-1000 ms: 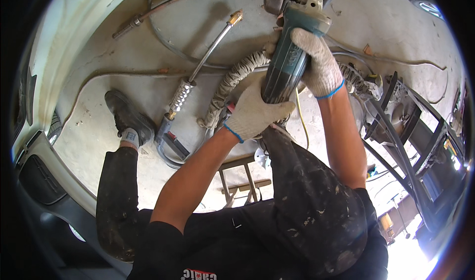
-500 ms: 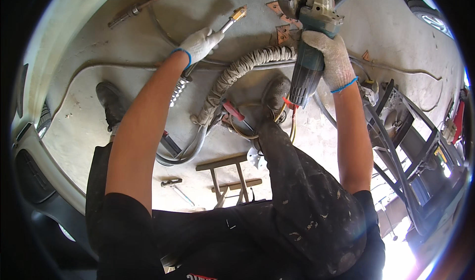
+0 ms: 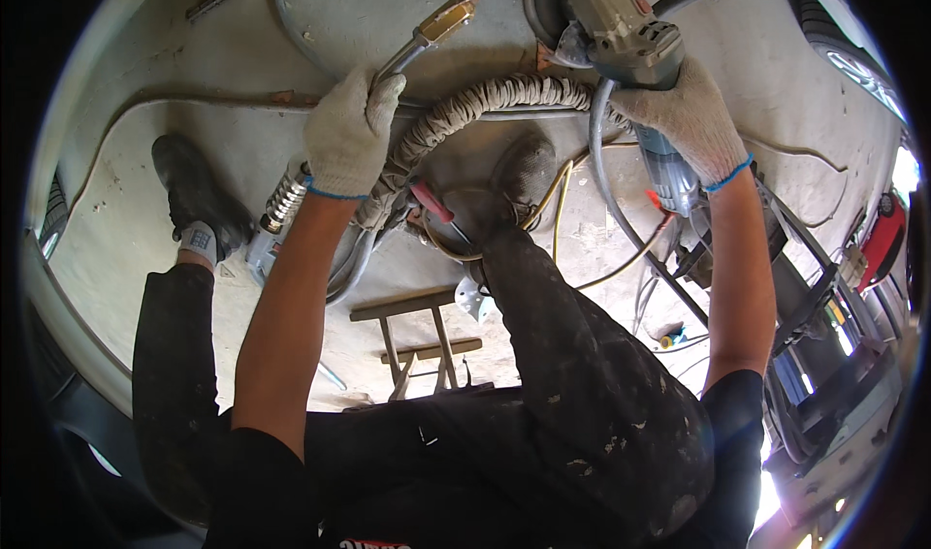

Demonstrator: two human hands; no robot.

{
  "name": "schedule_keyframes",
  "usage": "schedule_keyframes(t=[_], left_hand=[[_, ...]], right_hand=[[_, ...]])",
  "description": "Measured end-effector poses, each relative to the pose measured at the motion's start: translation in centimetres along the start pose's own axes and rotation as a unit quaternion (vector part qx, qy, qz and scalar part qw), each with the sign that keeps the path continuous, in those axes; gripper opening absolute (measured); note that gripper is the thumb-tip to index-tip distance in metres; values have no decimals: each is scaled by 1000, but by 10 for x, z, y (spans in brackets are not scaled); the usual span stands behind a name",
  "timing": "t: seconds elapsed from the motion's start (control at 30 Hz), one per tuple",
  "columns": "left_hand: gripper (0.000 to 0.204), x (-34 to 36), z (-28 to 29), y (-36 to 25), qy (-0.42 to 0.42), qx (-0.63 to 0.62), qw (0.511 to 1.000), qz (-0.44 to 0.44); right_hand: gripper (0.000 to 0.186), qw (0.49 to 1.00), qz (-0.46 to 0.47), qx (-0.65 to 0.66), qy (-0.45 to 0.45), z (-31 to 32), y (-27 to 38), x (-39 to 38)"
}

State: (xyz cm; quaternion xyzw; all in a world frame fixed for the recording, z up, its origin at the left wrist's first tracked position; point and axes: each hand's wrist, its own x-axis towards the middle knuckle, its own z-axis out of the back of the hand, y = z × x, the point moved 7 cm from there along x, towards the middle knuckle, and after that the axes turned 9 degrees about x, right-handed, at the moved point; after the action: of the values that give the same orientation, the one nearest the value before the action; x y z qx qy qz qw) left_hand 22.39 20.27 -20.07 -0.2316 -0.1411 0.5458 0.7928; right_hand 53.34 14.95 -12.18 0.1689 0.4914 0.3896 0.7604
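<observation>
My left hand (image 3: 349, 132), in a white knit glove with a blue cuff, is closed round a metal-shafted tool with a brass-coloured block tip (image 3: 446, 20). Below that hand shows a spring coil (image 3: 288, 198) above a blue-grey grip (image 3: 264, 254), seemingly of the same tool. My right hand (image 3: 689, 117), gloved alike, grips an angle grinder (image 3: 621, 30) round its body. The grinder's disc (image 3: 551, 4) and guard point away from me at the upper edge. A grey cable (image 3: 606, 166) passes beside the grinder.
On the concrete floor lie a cloth-sleeved hose (image 3: 485, 105), a red-handled screwdriver (image 3: 432, 203) and a wooden stool (image 3: 436, 336). My shoes (image 3: 189, 180) stand among them. A black metal frame (image 3: 805, 287) is at the right, a car panel (image 3: 87, 326) at the left.
Both hands have come closer to the camera. The brass-tipped tool has tilted, its coil now showing left of my forearm. The grinder has shifted right and turned, showing more of its disc.
</observation>
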Motion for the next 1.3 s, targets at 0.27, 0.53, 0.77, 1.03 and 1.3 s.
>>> schedule_keyframes(t=[0.27,0.53,0.77,1.03,1.3], left_hand=[[27,-5,-47,9,341,-372,854,127],[38,7,-29,-2,190,-136,972,18],[40,4,-29,-1,176,-108,978,38],[42,5,-29,-1,161,-105,981,19],[30,5,-32,1,140,-81,987,-9]], right_hand=[[50,986,51,-155,26,21,46,-26],[56,976,1,-206,68,22,42,-14],[50,970,63,-214,96,1,39,5],[47,981,20,-153,116,-8,29,11],[49,979,48,-176,90,-13,36,5]])
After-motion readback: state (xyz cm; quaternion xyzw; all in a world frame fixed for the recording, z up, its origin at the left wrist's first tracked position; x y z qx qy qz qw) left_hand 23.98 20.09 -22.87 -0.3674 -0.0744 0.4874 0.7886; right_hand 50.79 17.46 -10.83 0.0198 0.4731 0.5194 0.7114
